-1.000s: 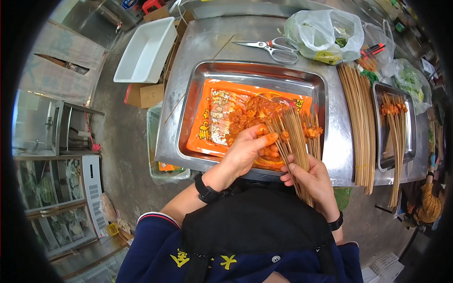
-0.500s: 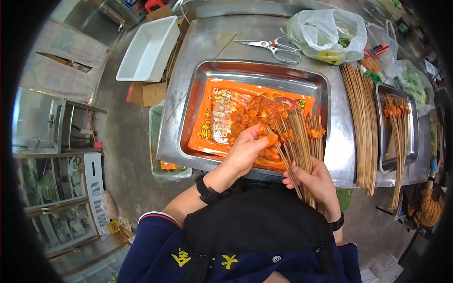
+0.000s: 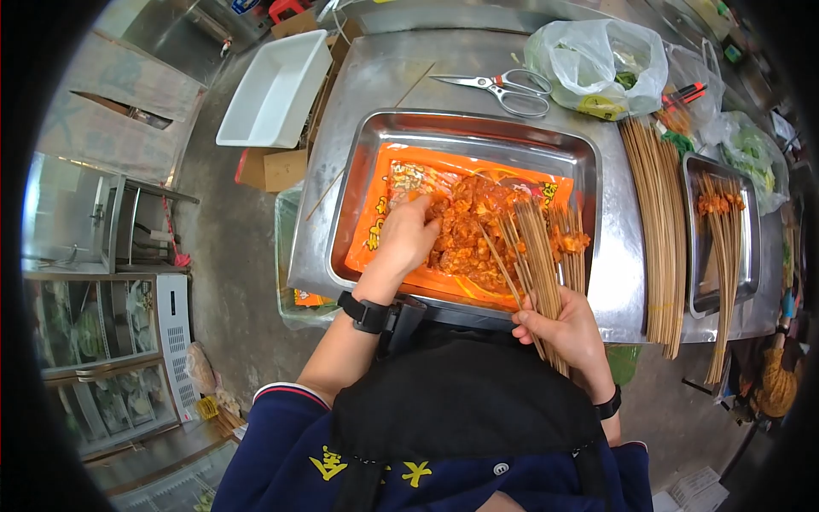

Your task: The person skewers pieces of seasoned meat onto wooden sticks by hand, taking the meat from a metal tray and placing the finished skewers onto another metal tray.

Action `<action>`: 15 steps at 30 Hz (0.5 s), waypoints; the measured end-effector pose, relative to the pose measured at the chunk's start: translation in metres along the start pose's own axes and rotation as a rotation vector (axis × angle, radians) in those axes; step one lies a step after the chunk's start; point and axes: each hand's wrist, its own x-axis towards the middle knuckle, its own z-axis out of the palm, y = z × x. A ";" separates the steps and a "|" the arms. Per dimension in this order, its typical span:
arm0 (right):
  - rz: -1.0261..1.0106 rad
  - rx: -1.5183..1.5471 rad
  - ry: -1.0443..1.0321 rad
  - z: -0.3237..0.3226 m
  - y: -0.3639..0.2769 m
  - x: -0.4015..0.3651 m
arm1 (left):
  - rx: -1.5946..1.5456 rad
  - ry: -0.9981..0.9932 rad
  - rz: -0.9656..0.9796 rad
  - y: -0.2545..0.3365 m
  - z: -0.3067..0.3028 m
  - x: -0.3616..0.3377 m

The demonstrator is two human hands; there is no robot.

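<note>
Left hand at the marinated meat pieces, right hand gripping bamboo skewers.
The meat lies on an orange printed packet inside the large steel tray; the left fingers are bent together at its left edge, and whether they pinch a piece cannot be told. The right fingers are closed around the skewers' lower part at the tray's near rim. Beyond the tray lie scissors; right of it, a long skewer bundle.
</note>
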 end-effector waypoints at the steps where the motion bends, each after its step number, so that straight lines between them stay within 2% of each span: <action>1: 0.001 -0.001 -0.002 0.000 0.000 0.000 | 0.052 -0.084 -0.006 0.004 0.000 0.000; 5: 0.004 -0.004 0.002 0.000 0.001 0.000 | -0.006 -0.219 -0.068 0.006 -0.009 0.000; 8: -0.011 -0.012 -0.010 -0.001 0.003 0.001 | 0.093 -0.312 -0.111 0.011 -0.018 -0.010; 10: -0.007 -0.014 -0.012 0.000 0.003 0.001 | -0.737 -0.155 -0.176 0.005 -0.014 -0.016; 11: -0.007 -0.019 -0.012 0.000 0.002 0.000 | -0.736 -0.156 -0.176 0.006 -0.018 -0.017; 13: -0.001 -0.027 -0.017 0.002 0.000 0.000 | -1.083 -0.317 -0.418 0.016 -0.031 -0.017; 14: 0.003 -0.035 -0.022 0.003 0.000 0.000 | -1.082 -0.317 -0.416 0.021 -0.033 -0.017; 15: 0.001 -0.034 -0.018 0.004 -0.001 0.000 | -1.248 -0.299 -0.480 0.028 -0.032 -0.018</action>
